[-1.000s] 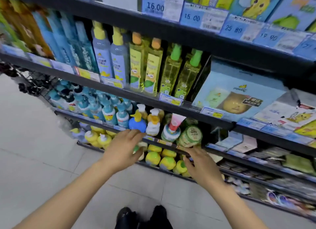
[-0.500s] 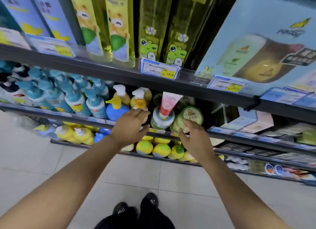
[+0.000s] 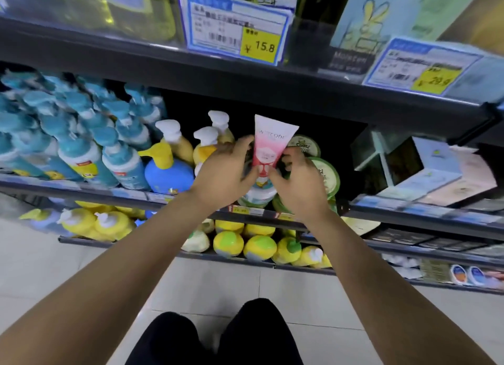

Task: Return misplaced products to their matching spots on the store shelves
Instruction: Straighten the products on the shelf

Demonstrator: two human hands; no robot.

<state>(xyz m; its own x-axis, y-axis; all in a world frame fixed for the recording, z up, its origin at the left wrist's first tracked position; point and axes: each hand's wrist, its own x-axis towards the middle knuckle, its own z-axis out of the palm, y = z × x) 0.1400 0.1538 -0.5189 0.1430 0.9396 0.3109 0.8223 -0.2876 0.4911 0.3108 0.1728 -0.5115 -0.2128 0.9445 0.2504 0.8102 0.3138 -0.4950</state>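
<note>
A pink and white tube (image 3: 270, 143) stands upright, crimped end up, among round green-lidded jars (image 3: 326, 173) on the middle shelf. My left hand (image 3: 226, 173) grips the tube's left side, thumb and fingers curled round it. From the right, my right hand (image 3: 300, 182) pinches the tube's lower part. A white and teal jar (image 3: 257, 195) sits right under the tube, partly hidden by both hands.
Teal pump bottles (image 3: 81, 152) and a blue and yellow pump bottle (image 3: 166, 171) fill the shelf to the left. Boxes (image 3: 425, 168) stand to the right. The upper shelf edge (image 3: 300, 92) with price tags hangs close above. Yellow bottles (image 3: 229, 242) line the lower shelf.
The view has closed in on the middle shelf. Both hands rose from the shelf edge and closed on the pink tube from either side.
</note>
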